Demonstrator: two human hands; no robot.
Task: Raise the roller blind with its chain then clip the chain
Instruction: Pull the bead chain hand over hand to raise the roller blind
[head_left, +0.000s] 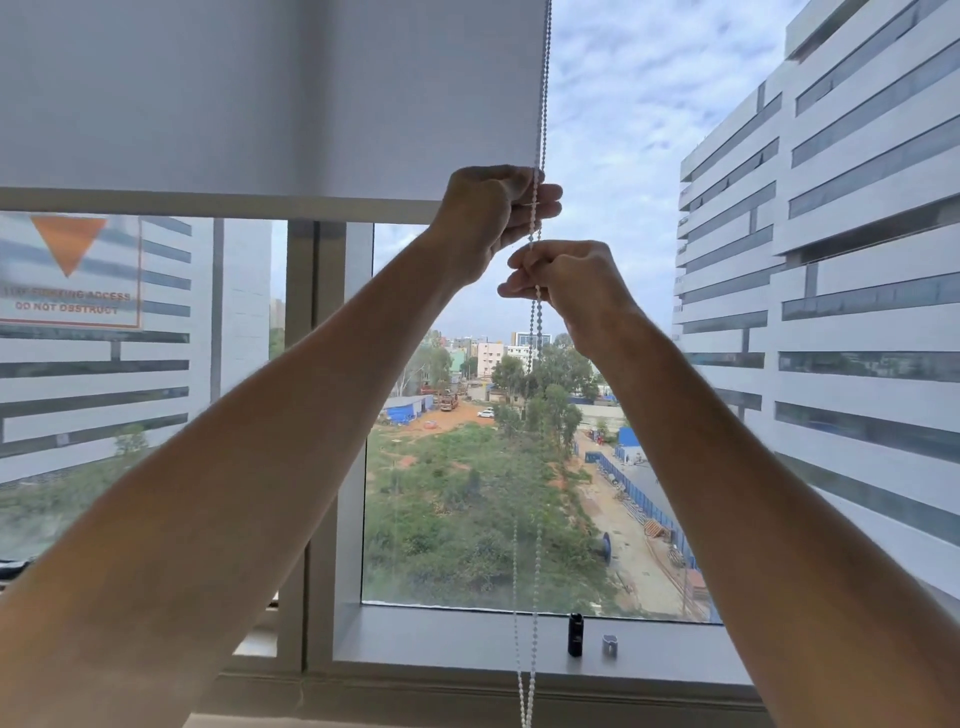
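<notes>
Blind (270, 98) up most of the way, bottom bar level with the top grip, more pulling maybe left. Left hand (488, 218) curled tight round the chain (535, 322), right hand (561, 283) pinching the same chain just below it. Rest of the chain hanging straight down under both grips, loose, past the sill (467, 639). Clipping not yet done. Small dark thing (575, 634) on the sill far below, maybe the clip, hard to tell.

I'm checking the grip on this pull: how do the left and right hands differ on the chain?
The left hand grips the chain higher, level with the blind's bottom bar; the right hand grips just below it. The left fingers point right, the right fingers point left. Both curl round the chain.
</notes>
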